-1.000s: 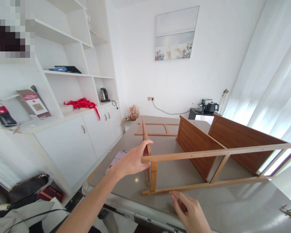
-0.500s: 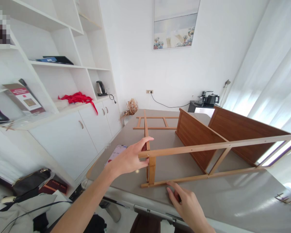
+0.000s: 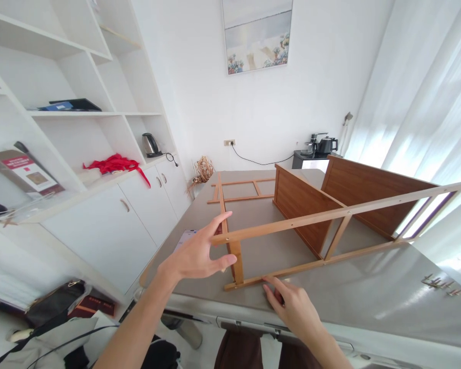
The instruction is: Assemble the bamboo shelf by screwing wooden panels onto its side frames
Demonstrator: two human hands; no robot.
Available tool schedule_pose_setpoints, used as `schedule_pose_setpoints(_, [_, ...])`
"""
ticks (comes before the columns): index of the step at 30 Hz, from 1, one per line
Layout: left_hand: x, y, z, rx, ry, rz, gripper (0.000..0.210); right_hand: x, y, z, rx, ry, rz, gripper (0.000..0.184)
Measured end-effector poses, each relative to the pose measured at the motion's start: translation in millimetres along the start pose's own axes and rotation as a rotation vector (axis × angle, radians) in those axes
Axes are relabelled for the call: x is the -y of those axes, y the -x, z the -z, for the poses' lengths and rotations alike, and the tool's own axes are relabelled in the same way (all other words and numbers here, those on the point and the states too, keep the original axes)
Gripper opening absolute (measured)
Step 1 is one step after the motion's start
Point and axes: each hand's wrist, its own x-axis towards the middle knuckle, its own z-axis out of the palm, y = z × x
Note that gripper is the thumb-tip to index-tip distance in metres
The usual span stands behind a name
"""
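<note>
A wooden shelf unit point(image 3: 292, 224) lies on its side on the grey table point(image 3: 353, 307), its ladder-like side frame towards me. Two brown shelf boards, one nearer point(image 3: 303, 212) and one farther right point(image 3: 372, 192), stand upright in it. At the unit's left end my left hand point(image 3: 195, 253) is spread open around the upper corner, index finger stretched beyond it and thumb apart in front of the short end piece point(image 3: 236, 261). My right hand point(image 3: 292, 305) rests by the lower rail, index fingertip touching it. Its other fingers curl under, and whatever they may hold is hidden.
Several screws point(image 3: 440, 283) lie on the table at right. A phone point(image 3: 185, 238) is partly hidden behind my left hand. White shelving point(image 3: 72, 114) with a kettle point(image 3: 151, 145) lines the left wall. A coffee maker point(image 3: 314, 146) stands at the back; a curtain point(image 3: 418, 102) hangs right.
My left hand has loosened at the corner: its thumb has come away and the fingers have spread. The right hand stays by the lower rail. The view has shifted slightly.
</note>
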Motion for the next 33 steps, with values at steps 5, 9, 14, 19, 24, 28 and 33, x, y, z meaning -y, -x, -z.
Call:
schedule_pose_setpoints(5, [-0.1, -3.8, -9.5, -0.124, -0.034, 0.060, 0.060, 2.7, -0.7, 1.9, -0.004, -0.014, -0.015, 0.027])
schedule_pose_setpoints(9, [2.1, -7.0, -14.1, -0.200, -0.015, -0.037, 0.046, 5.0, -1.2, 3.9, 0.005, -0.016, -0.031, 0.026])
schedule_pose_setpoints(14, [10.6, -12.6, -22.1, -0.365, -0.075, -0.185, 0.035, 6.7, -2.5, 5.9, 0.027, -0.035, -0.052, 0.024])
schedule_pose_setpoints(19, [19.0, -28.5, -39.0, -0.546, -0.050, -0.352, 0.036, 8.3, -3.0, 6.9, 0.015, -0.011, -0.055, 0.024])
schedule_pose_setpoints(24, [25.2, -44.7, -60.8, -0.599, 0.144, -0.405, 0.055, 10.0, -4.2, 7.6, -0.004, 0.010, -0.038, 0.023])
schedule_pose_setpoints(28, [24.8, -53.7, -67.9, -0.646, 0.216, -0.387, 0.064, 7.4, -5.8, 3.5, -0.036, 0.037, 0.005, 0.023])
schedule_pose_setpoints(33, [21.6, -63.8, -59.3, -0.599, 0.227, -0.477, 0.068, -8.6, -6.5, -10.8, -0.107, 0.077, 0.139, 0.026])
